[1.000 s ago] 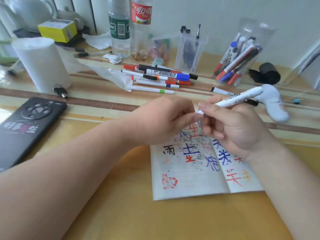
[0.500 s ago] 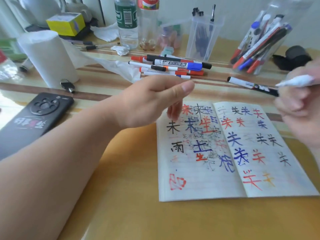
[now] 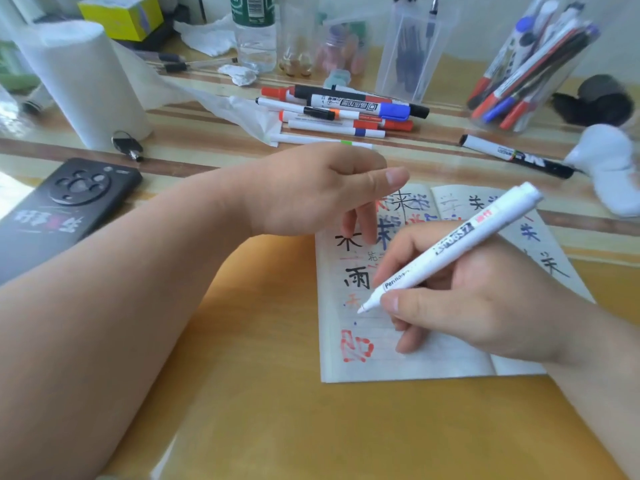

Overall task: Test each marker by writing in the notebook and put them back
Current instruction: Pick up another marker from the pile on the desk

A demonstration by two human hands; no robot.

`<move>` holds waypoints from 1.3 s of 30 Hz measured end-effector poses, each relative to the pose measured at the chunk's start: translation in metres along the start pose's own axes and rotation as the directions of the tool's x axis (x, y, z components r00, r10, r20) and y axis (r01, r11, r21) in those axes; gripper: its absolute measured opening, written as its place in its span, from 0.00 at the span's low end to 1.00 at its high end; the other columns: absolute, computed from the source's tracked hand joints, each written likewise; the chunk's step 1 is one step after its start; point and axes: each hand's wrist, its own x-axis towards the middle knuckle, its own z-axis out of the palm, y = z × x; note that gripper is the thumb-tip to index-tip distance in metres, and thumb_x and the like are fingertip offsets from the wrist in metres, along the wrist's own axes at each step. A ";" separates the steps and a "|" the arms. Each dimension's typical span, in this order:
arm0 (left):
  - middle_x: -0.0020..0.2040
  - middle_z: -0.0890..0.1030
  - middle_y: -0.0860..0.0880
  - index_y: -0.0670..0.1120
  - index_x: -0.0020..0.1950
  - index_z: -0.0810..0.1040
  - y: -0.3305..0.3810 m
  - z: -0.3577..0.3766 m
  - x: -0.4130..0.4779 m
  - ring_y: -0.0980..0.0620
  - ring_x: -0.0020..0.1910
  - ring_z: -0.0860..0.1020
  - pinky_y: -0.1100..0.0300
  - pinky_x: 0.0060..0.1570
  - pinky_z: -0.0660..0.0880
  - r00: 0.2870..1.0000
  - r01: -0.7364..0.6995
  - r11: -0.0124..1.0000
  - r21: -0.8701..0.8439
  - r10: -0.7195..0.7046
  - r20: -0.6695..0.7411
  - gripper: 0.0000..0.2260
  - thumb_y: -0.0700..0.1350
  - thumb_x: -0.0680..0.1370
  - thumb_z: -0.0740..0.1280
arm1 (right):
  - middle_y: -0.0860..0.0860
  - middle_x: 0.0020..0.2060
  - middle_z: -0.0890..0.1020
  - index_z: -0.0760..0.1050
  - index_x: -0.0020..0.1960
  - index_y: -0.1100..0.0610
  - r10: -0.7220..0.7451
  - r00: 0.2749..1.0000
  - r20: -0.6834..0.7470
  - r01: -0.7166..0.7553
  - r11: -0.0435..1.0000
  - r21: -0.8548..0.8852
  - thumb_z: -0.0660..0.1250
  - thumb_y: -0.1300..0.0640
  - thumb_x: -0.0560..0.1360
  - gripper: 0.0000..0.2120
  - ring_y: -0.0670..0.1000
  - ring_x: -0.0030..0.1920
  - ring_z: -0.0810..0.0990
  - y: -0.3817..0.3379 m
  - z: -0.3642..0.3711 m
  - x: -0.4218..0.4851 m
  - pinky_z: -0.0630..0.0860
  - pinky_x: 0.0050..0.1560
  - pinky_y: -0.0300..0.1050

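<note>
Bright, soft daylight glares off the glossy yellow-wood tabletop point(image 3: 259, 410) at left and bottom, the right hand point(image 3: 485, 306) casts only a faint shadow on the open lined notebook point(image 3: 415, 365), and the wide lens bends and smears the far edges.

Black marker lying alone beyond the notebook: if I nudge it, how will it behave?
The black marker has a round barrel and lies flat on the glossy table, so it would probably roll if pushed sideways. It looks like stiff plastic, likely light and easy to pinch.
</note>
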 end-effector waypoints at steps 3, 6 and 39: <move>0.42 0.87 0.52 0.49 0.41 0.72 0.000 -0.002 -0.001 0.47 0.43 0.84 0.44 0.54 0.78 1.000 -0.004 1.000 0.018 0.004 0.007 0.19 0.62 0.80 0.56 | 0.58 0.28 0.80 0.79 0.39 0.58 -0.001 0.999 -0.048 0.002 0.999 0.033 0.73 0.60 0.68 0.04 0.61 0.28 0.82 0.003 0.002 0.000 0.82 0.30 0.59; 0.42 0.87 0.54 0.47 0.42 0.74 0.001 -0.002 -0.002 0.49 0.44 0.84 0.46 0.54 0.78 1.000 -0.006 0.998 0.059 0.006 0.001 0.21 0.62 0.80 0.56 | 0.57 0.27 0.79 0.79 0.39 0.59 0.008 0.998 -0.057 -0.006 0.999 0.040 0.74 0.59 0.68 0.05 0.61 0.27 0.81 0.004 0.004 0.000 0.79 0.27 0.53; 0.42 0.86 0.54 0.46 0.45 0.78 0.005 0.003 -0.003 0.52 0.43 0.83 0.47 0.53 0.78 1.000 -0.002 0.994 0.111 0.005 -0.020 0.21 0.61 0.83 0.57 | 0.59 0.27 0.76 0.79 0.40 0.56 0.003 1.000 0.011 -0.001 0.991 -0.131 0.77 0.61 0.73 0.07 0.46 0.24 0.75 -0.004 0.005 -0.002 0.73 0.25 0.39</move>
